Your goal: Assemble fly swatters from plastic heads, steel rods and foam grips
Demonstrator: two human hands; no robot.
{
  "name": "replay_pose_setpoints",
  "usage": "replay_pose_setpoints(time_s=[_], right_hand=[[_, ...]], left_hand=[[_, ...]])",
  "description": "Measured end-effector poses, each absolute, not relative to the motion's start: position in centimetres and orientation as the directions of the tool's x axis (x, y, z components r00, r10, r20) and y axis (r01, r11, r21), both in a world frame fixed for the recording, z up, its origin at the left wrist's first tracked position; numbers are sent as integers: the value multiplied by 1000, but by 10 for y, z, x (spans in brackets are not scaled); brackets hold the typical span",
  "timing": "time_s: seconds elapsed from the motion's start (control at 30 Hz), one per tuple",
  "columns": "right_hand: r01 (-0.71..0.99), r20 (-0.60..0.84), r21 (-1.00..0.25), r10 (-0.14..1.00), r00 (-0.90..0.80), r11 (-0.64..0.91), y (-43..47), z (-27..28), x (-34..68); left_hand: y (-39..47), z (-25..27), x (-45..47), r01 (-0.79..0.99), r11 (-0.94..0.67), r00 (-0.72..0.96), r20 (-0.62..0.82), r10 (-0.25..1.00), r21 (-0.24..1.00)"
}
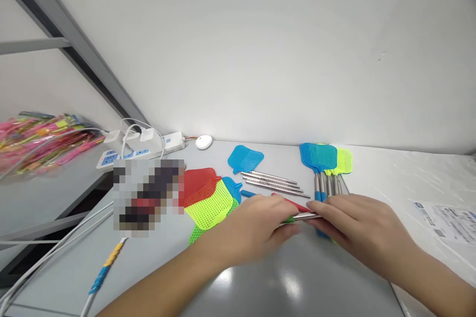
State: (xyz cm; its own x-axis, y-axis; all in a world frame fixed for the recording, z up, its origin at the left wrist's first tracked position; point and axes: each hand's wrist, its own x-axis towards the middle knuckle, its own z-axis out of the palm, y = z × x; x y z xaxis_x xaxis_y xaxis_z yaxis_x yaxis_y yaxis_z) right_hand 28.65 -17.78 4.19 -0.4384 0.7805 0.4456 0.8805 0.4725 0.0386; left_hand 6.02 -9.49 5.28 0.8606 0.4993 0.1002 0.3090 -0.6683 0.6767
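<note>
My left hand (256, 225) is closed around a green handle (288, 219), most of it hidden by the fingers. My right hand (362, 220) pinches the metal rod (305, 216) that meets this handle. Just behind the hands lie a red handle (297, 205) and a blue handle (248, 193), both partly covered. Several bare metal rods (275, 184) rest side by side farther back. Close to my right hand, fly swatters (320, 156) with blue and yellow heads and metal shafts lie in a bundle, their lower ends partly hidden.
Loose swatter heads in red (199, 185), yellow (211, 205) and blue (243, 158) lie left and behind. A power strip (109, 158) with white plugs, a round white case (204, 142) and a blurred-out object (148, 195) are leftward. Plastic wrapping (401, 173) covers the right side; a wall stands behind.
</note>
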Motion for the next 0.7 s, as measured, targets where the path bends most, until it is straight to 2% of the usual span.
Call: replay_pose_setpoints(time_s=[0.1, 0.17, 0.23, 0.3, 0.37, 0.43, 0.5, 0.7], right_hand=[[876, 419, -51, 806, -418, 480, -187, 71, 289], [876, 391, -226, 864, -319, 426, -197, 90, 290], [823, 372, -483, 921, -116, 298, -207, 104, 288], [609, 344, -767, 931, 126, 200, -215, 109, 280], [230, 294, -946, 903, 313, 228, -219, 109, 266], [-75, 237, -951, 864, 445, 299, -217, 106, 250], [-226, 176, -922, 861, 478, 315, -212, 103, 236], [-249, 171, -923, 894, 415, 293, -196, 91, 214]], left_hand=[[-106, 53, 63, 345, -696, 878, 45, 476, 630], [-113, 51, 66, 318, -667, 881, 49, 470, 674], [-122, 49, 71, 287, -631, 882, 58, 468, 721], [-131, 46, 78, 259, -595, 891, 50, 451, 761], [-141, 41, 87, 220, -536, 908, 30, 418, 815], [-149, 35, 95, 175, -443, 911, 26, 411, 880], [-156, 26, 101, 127, -363, 893, 53, 448, 923], [-160, 10, 107, 16, -269, 800, 149, 581, 963]])
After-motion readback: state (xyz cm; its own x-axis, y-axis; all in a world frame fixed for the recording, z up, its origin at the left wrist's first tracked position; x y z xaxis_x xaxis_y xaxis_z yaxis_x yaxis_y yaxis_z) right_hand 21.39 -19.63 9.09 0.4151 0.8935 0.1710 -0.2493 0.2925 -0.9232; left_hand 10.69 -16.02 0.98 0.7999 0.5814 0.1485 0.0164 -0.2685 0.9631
